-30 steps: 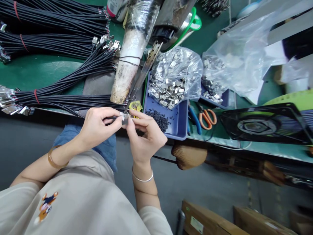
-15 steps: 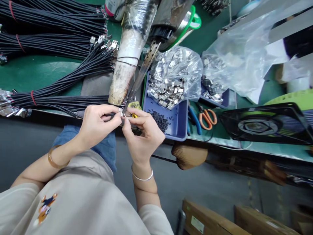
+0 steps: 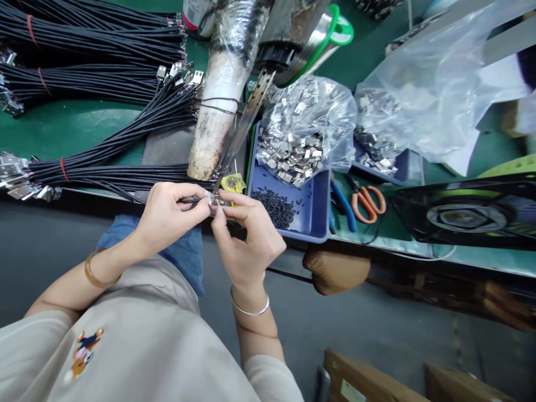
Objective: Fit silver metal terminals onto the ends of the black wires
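Note:
At the bench's front edge my left hand [image 3: 167, 218] pinches a black cable [image 3: 191, 200] close to its end, between thumb and index finger. My right hand [image 3: 251, 234] faces it, thumb and fingers closed around a tiny shiny piece [image 3: 216, 199] at the cable end; its exact kind is too small to make out. Directly above the fingertips, the perforated metal shaft of a soldering iron [image 3: 253, 103] slants down, its lower end almost at the hands. A yellow crumpled piece [image 3: 233, 182] lies just behind the right fingers.
Bundled black cables [image 3: 96, 151] with metal plugs fill the left. On the right, a blue tray [image 3: 312, 215] holds small black tubes [image 3: 274, 209] and a bag of metal connectors [image 3: 304, 151]. Beyond are blue-handled pliers [image 3: 344, 206], orange scissors [image 3: 368, 204], a black fan [image 3: 464, 216] and a solder spool [image 3: 322, 44].
The camera view has shifted slightly, so the bench things appear farther right. Both hands stay together at the cable end, with only small finger movement.

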`<state>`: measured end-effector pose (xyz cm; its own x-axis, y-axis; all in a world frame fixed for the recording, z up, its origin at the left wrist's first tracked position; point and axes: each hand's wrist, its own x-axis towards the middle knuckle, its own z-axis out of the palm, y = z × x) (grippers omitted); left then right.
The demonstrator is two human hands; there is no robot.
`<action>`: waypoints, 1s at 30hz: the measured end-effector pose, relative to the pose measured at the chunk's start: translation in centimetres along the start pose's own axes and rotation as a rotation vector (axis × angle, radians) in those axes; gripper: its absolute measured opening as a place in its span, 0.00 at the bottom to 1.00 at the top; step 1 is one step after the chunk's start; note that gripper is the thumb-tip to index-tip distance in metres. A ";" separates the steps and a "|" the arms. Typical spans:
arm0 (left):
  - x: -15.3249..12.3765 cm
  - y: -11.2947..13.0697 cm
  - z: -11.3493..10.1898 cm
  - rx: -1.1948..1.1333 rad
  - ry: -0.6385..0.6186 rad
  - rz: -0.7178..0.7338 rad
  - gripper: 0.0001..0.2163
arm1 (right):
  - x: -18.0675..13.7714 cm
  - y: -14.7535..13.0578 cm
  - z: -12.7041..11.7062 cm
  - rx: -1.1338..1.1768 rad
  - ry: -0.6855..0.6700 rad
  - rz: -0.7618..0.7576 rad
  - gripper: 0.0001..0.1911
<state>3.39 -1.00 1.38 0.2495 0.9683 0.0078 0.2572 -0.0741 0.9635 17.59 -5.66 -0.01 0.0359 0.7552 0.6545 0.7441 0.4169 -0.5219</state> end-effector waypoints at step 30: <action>-0.3 -0.3 -0.2 -0.055 -0.007 -0.019 0.07 | 0.2 -0.5 -0.3 -0.098 -0.015 -0.036 0.08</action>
<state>3.06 -1.22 1.14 0.2520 0.9677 -0.0119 0.2106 -0.0428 0.9766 17.42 -5.85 0.53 -0.0014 0.7481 0.6635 0.8066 0.3931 -0.4415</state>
